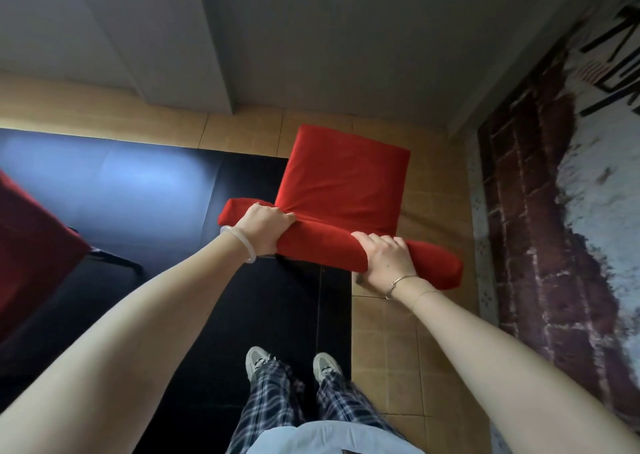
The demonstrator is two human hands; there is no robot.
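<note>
Fingers [286, 217] of the left hand [265, 227] and the right hand [388, 257] are curled tightly round the padded top of a red chair [343, 183]. Its seat is seen just beyond the grip, with a black mat [277, 315] below.

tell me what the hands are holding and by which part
Both grip the red chair by the top of its backrest: the left hand toward its left end, the right hand toward its right.
</note>
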